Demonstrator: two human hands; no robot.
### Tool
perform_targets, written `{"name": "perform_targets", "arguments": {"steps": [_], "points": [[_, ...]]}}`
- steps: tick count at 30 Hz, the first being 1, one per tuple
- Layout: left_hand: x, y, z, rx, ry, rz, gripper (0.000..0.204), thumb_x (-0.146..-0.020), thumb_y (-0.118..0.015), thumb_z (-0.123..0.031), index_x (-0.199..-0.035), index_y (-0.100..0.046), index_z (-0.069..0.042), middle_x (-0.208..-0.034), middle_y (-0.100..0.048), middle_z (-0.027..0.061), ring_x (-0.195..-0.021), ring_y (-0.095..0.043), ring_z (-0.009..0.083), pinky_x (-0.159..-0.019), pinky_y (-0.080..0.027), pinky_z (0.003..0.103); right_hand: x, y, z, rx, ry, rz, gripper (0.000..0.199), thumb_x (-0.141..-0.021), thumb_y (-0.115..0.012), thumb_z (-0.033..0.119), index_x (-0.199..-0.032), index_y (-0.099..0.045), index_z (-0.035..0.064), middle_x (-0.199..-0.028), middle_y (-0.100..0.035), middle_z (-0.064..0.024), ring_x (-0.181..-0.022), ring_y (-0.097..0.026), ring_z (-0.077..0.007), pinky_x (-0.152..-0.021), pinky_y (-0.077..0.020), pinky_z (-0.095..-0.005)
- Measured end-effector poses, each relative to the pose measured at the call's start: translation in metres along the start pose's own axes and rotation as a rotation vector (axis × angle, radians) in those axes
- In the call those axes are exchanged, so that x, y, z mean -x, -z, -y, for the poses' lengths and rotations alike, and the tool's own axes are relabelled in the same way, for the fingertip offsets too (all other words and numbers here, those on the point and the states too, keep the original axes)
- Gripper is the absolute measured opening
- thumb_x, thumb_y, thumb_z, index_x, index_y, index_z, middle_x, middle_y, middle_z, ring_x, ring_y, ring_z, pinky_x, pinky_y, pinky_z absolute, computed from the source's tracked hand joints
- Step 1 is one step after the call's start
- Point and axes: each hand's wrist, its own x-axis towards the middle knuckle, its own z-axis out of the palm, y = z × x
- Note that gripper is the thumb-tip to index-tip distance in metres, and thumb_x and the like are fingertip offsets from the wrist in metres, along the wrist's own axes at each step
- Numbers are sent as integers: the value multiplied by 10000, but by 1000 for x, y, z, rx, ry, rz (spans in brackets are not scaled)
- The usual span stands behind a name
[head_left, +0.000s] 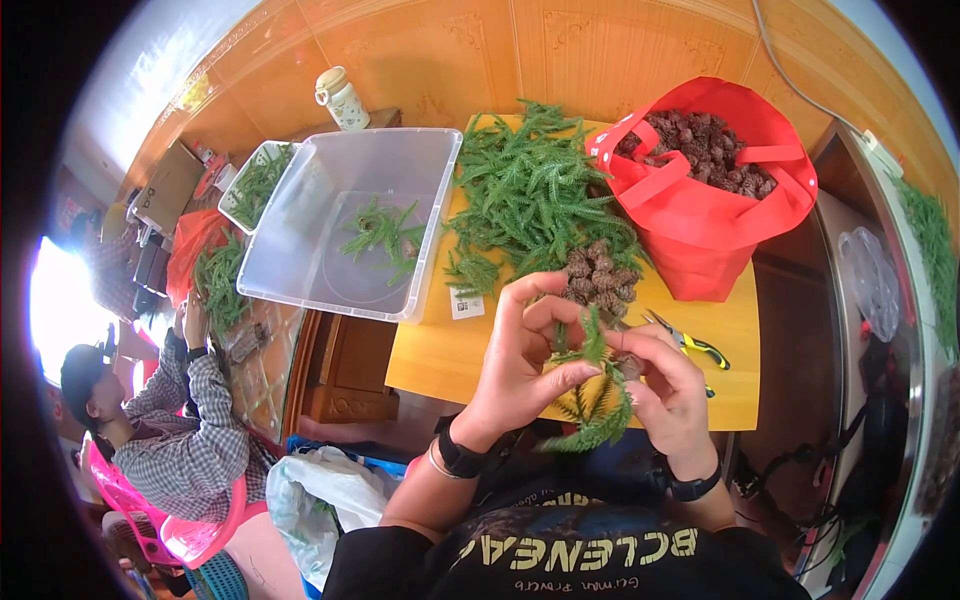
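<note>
Above the near edge of the yellow table, my left hand (525, 365) pinches a curved green fir-like sprig (590, 425) between thumb and fingers. My right hand (668, 385) is closed at the sprig's right side, fingertips close to the left ones. A small brownish piece, perhaps a pine cone, shows between the right fingers, mostly covered. Just beyond my hands lies a cluster of brown pine cones (600, 280). A large pile of green sprigs (530, 185) spreads behind it. Pliers with yellow and black handles (700, 347) lie to the right.
A clear plastic bin (270, 250) with a few sprigs stands left. A red bag (690, 250) full of pine cones stands back right. Further left, another person (190, 440) sits at a tiled table near a white basket (237, 205). A bottle (343, 100) stands behind the bin.
</note>
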Motion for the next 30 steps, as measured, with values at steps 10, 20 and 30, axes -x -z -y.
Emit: {"name": "perform_targets", "arguments": {"steps": [10, 20, 30], "points": [[-3, 7, -8, -589, -276, -28, 344, -682, -647, 91, -993, -638, -57, -901, -533, 61, -788, -547, 186, -705, -459, 259, 17, 39, 8, 7, -55, -259, 276, -729, -526, -26, -1004, -550, -19, -1031, -503, -94, -880, -503, -138, -737, -418, -242], [3, 2, 0, -429, -132, 82, 347, -639, -531, 211, -911, -581, 0, -1066, -555, 155, -1020, -539, 214, -813, -467, 275, 1, 9, 6, 133, -55, -6, 228, -782, -522, 6, -1009, -502, -11, -1242, -454, -156, -1011, -526, -165, -772, -491, -277], [5, 12, 0, 27, 131, 149, 140, -772, -640, 21, -845, -524, -9, -1140, -508, 151, -1066, -501, 180, -858, -458, 305, -3, 10, 0, 263, -100, -3, 242, -716, -568, -50, -956, -548, -20, -1038, -526, -99, -849, -551, -121, -701, -490, -231]]}}
